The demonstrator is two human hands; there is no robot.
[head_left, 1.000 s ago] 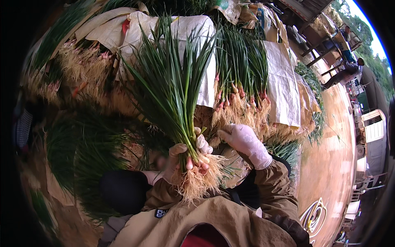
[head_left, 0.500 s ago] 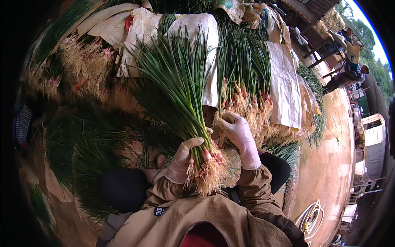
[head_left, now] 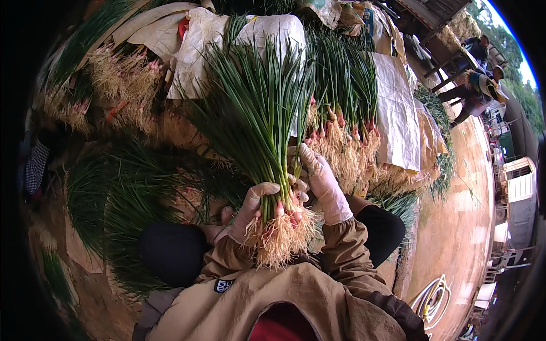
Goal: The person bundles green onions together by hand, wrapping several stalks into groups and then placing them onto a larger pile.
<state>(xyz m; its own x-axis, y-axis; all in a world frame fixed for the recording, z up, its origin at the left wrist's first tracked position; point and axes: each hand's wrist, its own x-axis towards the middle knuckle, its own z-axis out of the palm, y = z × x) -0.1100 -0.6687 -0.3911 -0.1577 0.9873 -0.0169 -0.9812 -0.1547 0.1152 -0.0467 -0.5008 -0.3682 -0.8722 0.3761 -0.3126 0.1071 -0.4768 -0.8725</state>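
In front of my body stands a thick bunch of green garlic (head_left: 281, 142), with long dark leaves up, pinkish bulbs and a mass of pale roots below. My gloved left hand (head_left: 253, 202) is closed round its stems just above the bulbs. On the bunch's right side, my gloved right hand (head_left: 318, 179) pinches a green garlic stalk (head_left: 296, 165) against the others; some of its fingers are hidden behind the stems. Just beyond that hand lies a row of more green garlic (head_left: 347, 139), roots toward me, with a white sheet (head_left: 395, 113) beside it.
Heaps of green garlic (head_left: 131, 210) lie on the ground at my left. Rooty bundles (head_left: 122, 85) rest under pale sheets at the far left. A coiled hose (head_left: 432, 301) is on the wet floor (head_left: 452, 227) at right. Two people (head_left: 478, 79) are at the far right.
My right hand has moved left from the row to the bunch, bringing a stalk against its right side. The bunch stands more upright. A person in the background has shifted.
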